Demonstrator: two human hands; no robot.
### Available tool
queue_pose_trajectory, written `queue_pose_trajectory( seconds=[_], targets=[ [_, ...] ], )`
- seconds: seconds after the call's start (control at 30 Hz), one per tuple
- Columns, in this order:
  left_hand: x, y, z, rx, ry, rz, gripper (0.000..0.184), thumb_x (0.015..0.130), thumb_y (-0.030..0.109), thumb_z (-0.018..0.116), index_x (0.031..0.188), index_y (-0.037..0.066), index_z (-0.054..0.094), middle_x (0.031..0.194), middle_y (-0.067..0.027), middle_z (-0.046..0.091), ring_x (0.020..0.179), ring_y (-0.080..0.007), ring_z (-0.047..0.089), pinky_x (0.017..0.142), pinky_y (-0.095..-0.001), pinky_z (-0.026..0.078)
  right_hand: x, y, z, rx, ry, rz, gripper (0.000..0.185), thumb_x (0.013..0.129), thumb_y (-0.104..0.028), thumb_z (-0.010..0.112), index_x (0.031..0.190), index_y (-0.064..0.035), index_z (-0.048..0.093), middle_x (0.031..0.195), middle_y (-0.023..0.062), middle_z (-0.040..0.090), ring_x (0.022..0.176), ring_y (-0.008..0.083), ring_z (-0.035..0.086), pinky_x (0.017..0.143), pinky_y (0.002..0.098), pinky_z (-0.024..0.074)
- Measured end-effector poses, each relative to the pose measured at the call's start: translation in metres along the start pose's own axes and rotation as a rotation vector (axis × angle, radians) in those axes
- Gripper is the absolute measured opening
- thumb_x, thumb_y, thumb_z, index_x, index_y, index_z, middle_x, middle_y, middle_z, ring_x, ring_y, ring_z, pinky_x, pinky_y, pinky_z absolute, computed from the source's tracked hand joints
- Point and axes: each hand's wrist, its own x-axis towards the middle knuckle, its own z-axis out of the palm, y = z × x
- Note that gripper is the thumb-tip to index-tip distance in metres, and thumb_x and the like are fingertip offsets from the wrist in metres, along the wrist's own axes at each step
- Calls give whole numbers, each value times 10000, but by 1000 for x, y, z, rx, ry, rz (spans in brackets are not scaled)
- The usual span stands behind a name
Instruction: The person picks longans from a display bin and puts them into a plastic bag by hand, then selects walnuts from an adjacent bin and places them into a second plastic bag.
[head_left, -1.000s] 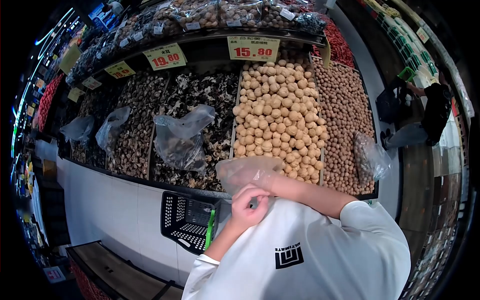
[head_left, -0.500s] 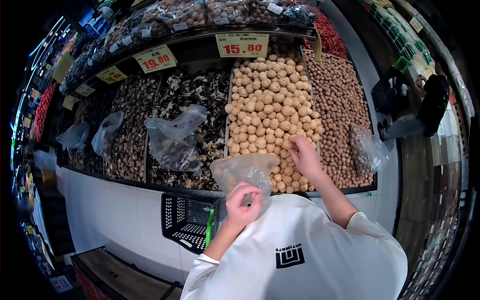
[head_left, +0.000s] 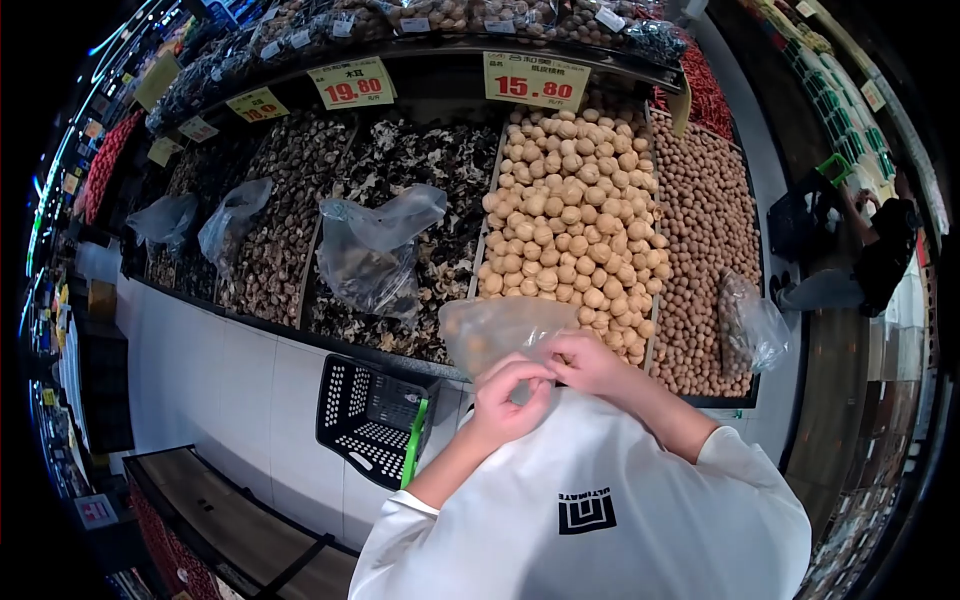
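Note:
A clear plastic bag (head_left: 490,328) hangs in front of my chest at the near edge of the walnut bin. My left hand (head_left: 510,402), thumb and fingers pinched together, grips the bag's near edge. Right beside it, my right hand (head_left: 585,362) is closed at the bag's mouth, its fingertips close to the left ones. Whatever those right fingers hold is hidden. Behind both hands lie heaped pale walnuts (head_left: 572,215).
Darker, smaller nuts (head_left: 700,230) fill the bin on the right, with a filled bag (head_left: 750,320) on them. Left of the walnuts is dried black fungus (head_left: 400,160) under a loose bag (head_left: 375,250). A black shopping basket (head_left: 365,420) stands below left. Someone (head_left: 880,260) stands far right.
My right hand has come back from the walnut heap toward me and left, to the bag beside my left hand. The view has shifted slightly, moving the bins rightward.

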Motion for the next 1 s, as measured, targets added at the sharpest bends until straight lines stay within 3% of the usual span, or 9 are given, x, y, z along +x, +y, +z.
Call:
queue_pose_trajectory(
  seconds=[0.03,0.1,0.17,0.2,0.57,0.67,0.8,0.87,1.0],
  targets=[
    [1,1,1,-28,-14,20,217,794,-120,692,984,-17,682,856,-71,635,709,-135,579,678,-262,475,13,-8,3,2,-10,-3,133,922,-90,705,1020,1,704,939,85,718,798,186,689,709,308,559],
    [-2,1,1,-4,-34,-3,215,793,-115,694,982,-12,687,849,-70,637,706,-140,588,672,-266,480,46,-45,6,328,-300,479,162,927,-118,646,1034,-18,715,948,108,723,857,243,702,750,353,563],
    [-2,1,1,17,-53,-23,213,792,-110,697,979,-8,693,842,-70,640,703,-145,597,667,-270,486,67,40,58,-189,-69,-350,160,846,-67,644,950,-69,765,999,61,725,860,174,671,737,374,529],
    [-1,1,2,18,-66,-15,214,787,-108,698,974,-3,697,831,-70,641,696,-153,603,658,-272,488,77,54,75,-312,-98,-390,161,839,-71,644,945,-72,765,996,61,723,864,176,669,740,373,525],
    [1,-3,-1,27,-66,7,279,759,-124,658,1001,11,690,789,-63,601,689,-176,600,639,-285,493,102,69,159,-1262,-640,-41,178,760,-120,648,891,-99,767,957,63,702,905,202,643,772,365,482],
    [3,0,0,4,-56,0,266,761,-120,662,987,14,699,790,-67,614,679,-175,604,627,-283,492,98,89,149,-1065,-148,-395,180,688,-182,657,823,-127,763,888,62,679,892,220,622,770,367,450],
    [5,3,0,53,-40,5,240,764,-115,672,958,19,712,787,-69,634,667,-171,612,615,-279,494,102,73,131,-973,-151,-437,157,730,-194,649,809,-113,759,823,62,650,843,249,605,755,366,448],
    [4,3,-1,63,-45,2,233,764,-114,676,950,20,716,786,-71,641,664,-170,615,614,-278,495,107,48,115,-990,-476,-319,213,828,-257,642,896,-142,808,989,39,735,1085,241,661,881,389,515],
    [-2,-1,-3,43,-26,7,180,793,-113,692,945,-17,682,819,-85,648,685,-150,587,635,-266,468,107,18,89,-917,-536,-218,204,841,-218,647,918,-88,784,1031,66,729,1056,240,671,879,375,524]
  ],
)
